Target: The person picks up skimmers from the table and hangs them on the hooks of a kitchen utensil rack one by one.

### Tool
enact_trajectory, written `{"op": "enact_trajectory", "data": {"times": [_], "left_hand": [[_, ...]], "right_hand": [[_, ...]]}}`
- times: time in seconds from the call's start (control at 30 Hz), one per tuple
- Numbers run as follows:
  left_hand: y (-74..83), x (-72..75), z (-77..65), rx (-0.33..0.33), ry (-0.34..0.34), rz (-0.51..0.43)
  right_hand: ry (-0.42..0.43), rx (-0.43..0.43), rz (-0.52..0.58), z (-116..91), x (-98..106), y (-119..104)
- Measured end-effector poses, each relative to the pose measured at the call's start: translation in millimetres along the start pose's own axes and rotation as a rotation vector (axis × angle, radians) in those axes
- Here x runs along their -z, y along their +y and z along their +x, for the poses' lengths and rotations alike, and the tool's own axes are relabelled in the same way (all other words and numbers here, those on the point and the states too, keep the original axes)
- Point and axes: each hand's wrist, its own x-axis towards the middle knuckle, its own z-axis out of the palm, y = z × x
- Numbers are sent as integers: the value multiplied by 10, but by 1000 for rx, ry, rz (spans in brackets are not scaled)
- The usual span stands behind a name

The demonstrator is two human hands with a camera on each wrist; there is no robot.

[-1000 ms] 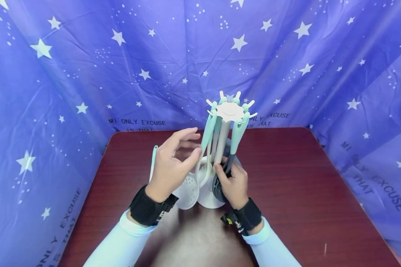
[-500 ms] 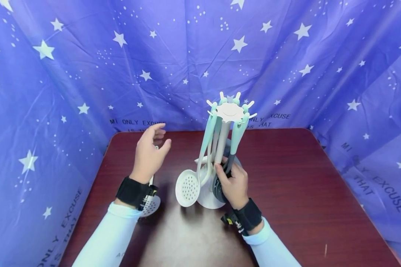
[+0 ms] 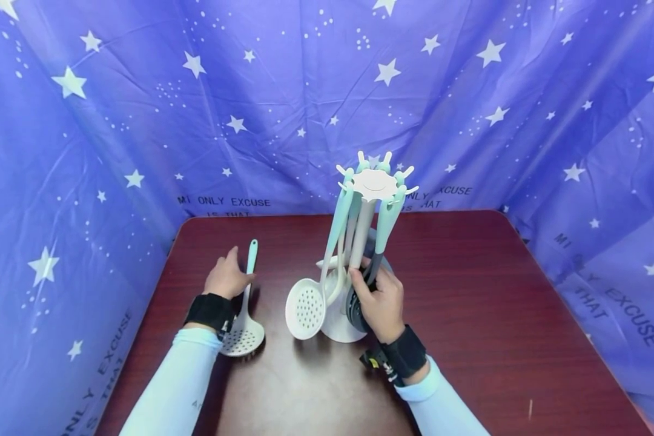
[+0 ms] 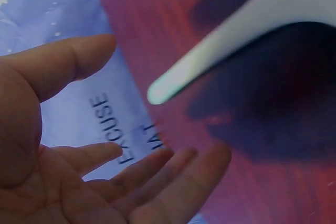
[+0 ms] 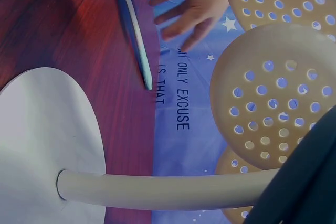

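Note:
A white skimmer with a mint handle lies on the table at the left, its handle pointing away. My left hand hovers beside that handle, thumb toward it. In the left wrist view the hand has its fingers spread, apart from the skimmer. My right hand grips the pole of a white utensil stand, low down. Mint-handled utensils hang from the stand's hooks, among them a white perforated ladle and a dark slotted one partly hidden by the right hand.
The stand's round white base rests on the dark red wooden table. Several perforated heads hang around the pole. A blue curtain with white stars surrounds the table's back and sides.
My left hand has moved away from the hanging utensils, leftward, then down beside the lying skimmer's handle. My right hand and the stand have stayed in place.

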Motion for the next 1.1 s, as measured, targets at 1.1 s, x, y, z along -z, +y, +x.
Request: {"op": "enact_trajectory", "data": {"times": [1.1], "left_hand": [[-238,-241,-20,-37,168,-179]], "right_hand": [[1,2,3,-5,6,10]]}}
